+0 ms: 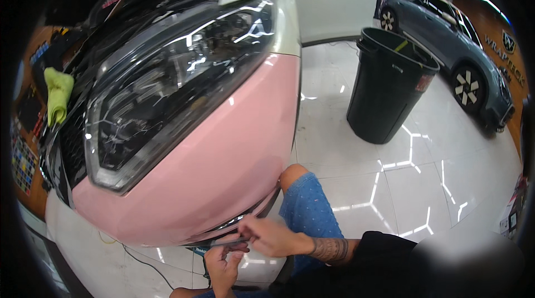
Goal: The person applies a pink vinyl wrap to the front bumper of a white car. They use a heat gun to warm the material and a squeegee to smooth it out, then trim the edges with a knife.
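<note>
- Both hands are working at the pink bumper's (223, 147) bottom lip: right hand (271, 235) pinching the film edge (225, 240), left hand (223, 264) curled just under it.
- The edge is running left-right, slightly above both hands, right one nearer.
- Headlight (178, 81) above, black bin (390, 83) well off right.

The pink bumper (223, 159) bulges over both hands at its lower edge, leaving only a narrow gap down to the white floor (390, 186). The person's bent knee (304, 198) closes that gap on the right. Further right the floor lies open up to the black bin (387, 86).
</note>
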Action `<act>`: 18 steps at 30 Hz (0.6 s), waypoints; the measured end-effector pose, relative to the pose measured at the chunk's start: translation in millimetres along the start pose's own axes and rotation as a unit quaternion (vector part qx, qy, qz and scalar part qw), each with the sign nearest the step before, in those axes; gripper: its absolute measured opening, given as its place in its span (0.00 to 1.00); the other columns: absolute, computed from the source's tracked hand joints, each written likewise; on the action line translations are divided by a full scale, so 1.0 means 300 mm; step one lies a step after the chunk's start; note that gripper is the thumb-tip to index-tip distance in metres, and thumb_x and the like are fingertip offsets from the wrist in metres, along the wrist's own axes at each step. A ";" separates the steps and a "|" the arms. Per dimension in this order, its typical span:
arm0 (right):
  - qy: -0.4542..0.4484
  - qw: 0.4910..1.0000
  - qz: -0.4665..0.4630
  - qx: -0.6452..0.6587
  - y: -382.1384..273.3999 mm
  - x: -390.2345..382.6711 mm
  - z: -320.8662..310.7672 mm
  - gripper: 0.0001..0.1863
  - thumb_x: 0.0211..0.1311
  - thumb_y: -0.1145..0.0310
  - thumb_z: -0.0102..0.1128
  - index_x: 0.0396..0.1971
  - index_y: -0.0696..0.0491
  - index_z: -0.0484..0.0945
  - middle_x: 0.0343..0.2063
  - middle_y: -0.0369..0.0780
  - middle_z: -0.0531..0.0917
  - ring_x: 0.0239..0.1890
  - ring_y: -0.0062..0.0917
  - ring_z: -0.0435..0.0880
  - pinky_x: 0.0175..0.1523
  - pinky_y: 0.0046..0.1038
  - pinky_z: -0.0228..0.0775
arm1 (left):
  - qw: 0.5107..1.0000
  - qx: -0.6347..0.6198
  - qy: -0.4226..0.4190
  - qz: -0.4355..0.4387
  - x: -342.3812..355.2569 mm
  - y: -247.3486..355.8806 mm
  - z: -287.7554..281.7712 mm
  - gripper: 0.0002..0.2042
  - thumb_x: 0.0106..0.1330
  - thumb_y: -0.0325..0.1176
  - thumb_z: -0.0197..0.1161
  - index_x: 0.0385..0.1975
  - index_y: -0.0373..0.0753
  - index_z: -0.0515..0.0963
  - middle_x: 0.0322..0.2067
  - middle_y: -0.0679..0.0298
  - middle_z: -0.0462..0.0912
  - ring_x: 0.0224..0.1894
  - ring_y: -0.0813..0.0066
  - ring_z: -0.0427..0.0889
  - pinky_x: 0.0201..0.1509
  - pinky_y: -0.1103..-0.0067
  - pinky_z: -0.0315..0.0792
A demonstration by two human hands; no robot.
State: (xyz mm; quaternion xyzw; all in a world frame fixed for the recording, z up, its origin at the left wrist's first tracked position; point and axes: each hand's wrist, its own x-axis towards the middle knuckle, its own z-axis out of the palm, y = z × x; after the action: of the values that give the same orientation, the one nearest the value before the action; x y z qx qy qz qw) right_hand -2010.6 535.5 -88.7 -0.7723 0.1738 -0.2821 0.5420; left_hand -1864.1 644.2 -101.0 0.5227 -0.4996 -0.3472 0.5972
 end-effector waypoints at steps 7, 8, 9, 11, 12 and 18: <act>-0.166 0.866 0.018 0.472 0.096 -0.074 -0.088 0.11 0.52 0.78 0.57 0.34 0.58 0.67 0.33 0.36 0.70 0.31 0.20 0.73 0.37 0.23 0.69 | 0.960 -0.168 0.219 -0.050 -0.045 0.013 0.158 0.13 0.66 0.41 0.56 0.31 0.35 0.73 0.25 0.63 0.75 0.25 0.75 0.76 0.26 0.80 0.72; -0.204 0.777 0.034 0.595 0.105 -0.083 -0.100 0.11 0.52 0.78 0.59 0.35 0.58 0.67 0.34 0.36 0.70 0.32 0.20 0.73 0.38 0.22 0.69 | 0.940 -0.237 0.234 -0.074 -0.052 0.025 0.172 0.14 0.66 0.43 0.55 0.32 0.36 0.72 0.25 0.65 0.74 0.27 0.76 0.76 0.27 0.81 0.70; -0.209 0.753 0.041 0.622 0.117 -0.097 -0.093 0.15 0.52 0.76 0.63 0.37 0.59 0.69 0.37 0.38 0.69 0.35 0.21 0.74 0.40 0.22 0.70 | 0.933 -0.263 0.228 -0.087 -0.055 0.031 0.193 0.14 0.66 0.43 0.55 0.32 0.36 0.72 0.25 0.63 0.75 0.26 0.74 0.76 0.25 0.80 0.71; -0.214 0.724 0.026 0.655 0.139 -0.107 -0.080 0.15 0.51 0.75 0.64 0.37 0.59 0.69 0.37 0.38 0.70 0.36 0.21 0.74 0.40 0.23 0.71 | 0.918 -0.313 0.217 -0.114 -0.052 0.037 0.239 0.14 0.66 0.42 0.55 0.31 0.35 0.71 0.25 0.60 0.75 0.22 0.71 0.76 0.22 0.77 0.73; -0.219 0.703 0.024 0.676 0.151 -0.117 -0.059 0.16 0.51 0.75 0.64 0.38 0.59 0.69 0.37 0.38 0.70 0.36 0.21 0.74 0.40 0.23 0.71 | 0.906 -0.336 0.221 -0.131 -0.066 0.039 0.252 0.13 0.67 0.41 0.55 0.31 0.35 0.71 0.25 0.59 0.75 0.20 0.69 0.76 0.21 0.76 0.73; -0.168 0.711 0.015 0.683 0.197 -0.186 -0.073 0.16 0.49 0.72 0.68 0.36 0.57 0.72 0.36 0.41 0.71 0.34 0.26 0.75 0.41 0.27 0.69 | 0.898 -0.409 0.029 -0.157 -0.089 -0.045 0.247 0.12 0.68 0.41 0.53 0.35 0.39 0.75 0.31 0.60 0.80 0.33 0.70 0.80 0.38 0.75 0.73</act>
State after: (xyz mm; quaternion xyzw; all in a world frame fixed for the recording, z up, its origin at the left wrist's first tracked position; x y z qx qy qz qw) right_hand -2065.5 530.6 -152.3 -0.2239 -0.1481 -0.1812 0.9461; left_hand -1940.7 645.7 -123.8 0.3139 -0.2071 -0.5948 0.7105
